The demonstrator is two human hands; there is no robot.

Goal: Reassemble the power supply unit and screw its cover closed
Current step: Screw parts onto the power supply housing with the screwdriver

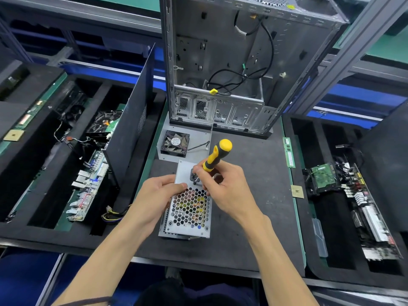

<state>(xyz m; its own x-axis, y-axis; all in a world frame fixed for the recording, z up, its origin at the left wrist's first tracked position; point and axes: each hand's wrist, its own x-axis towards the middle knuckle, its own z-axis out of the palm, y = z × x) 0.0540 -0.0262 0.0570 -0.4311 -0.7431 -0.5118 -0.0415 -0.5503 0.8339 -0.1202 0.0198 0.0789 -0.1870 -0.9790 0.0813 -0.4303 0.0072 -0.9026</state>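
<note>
**Yellow-handled driver set on the supply's end face**

Grey sheet-metal box, honeycomb grille facing up: the power supply unit (187, 208) lies on the dark mat (254, 195) at the near middle of the bench. The left hand (159, 195) steadies it from the left, fingers curled over the edge of the casing with the thumb on top. The right hand (225, 186) is wrapped around the lower handle of a yellow-and-black screwdriver (215, 156), which stands tilted, its butt leaning far and right. The tip comes down at the far end of the unit beside a dark socket-like fitting (194, 175); whether it sits in a screw head is hidden by the fingers.

Beyond the unit, a loose metal panel carrying a fan (175, 143) lies flat, just in front of the open computer case (220, 69). That suggests the assembly is still partial, though I cannot tell which part is the cover.

The likely trouble is the slant of the driver. Turned at that angle, the bit could ride out of the screw and chew its head, or skid across the plate toward the left thumb. The box is held from one side only, so a hard push could slide it right across the mat. A dropped screw could fall through the grille.
</note>
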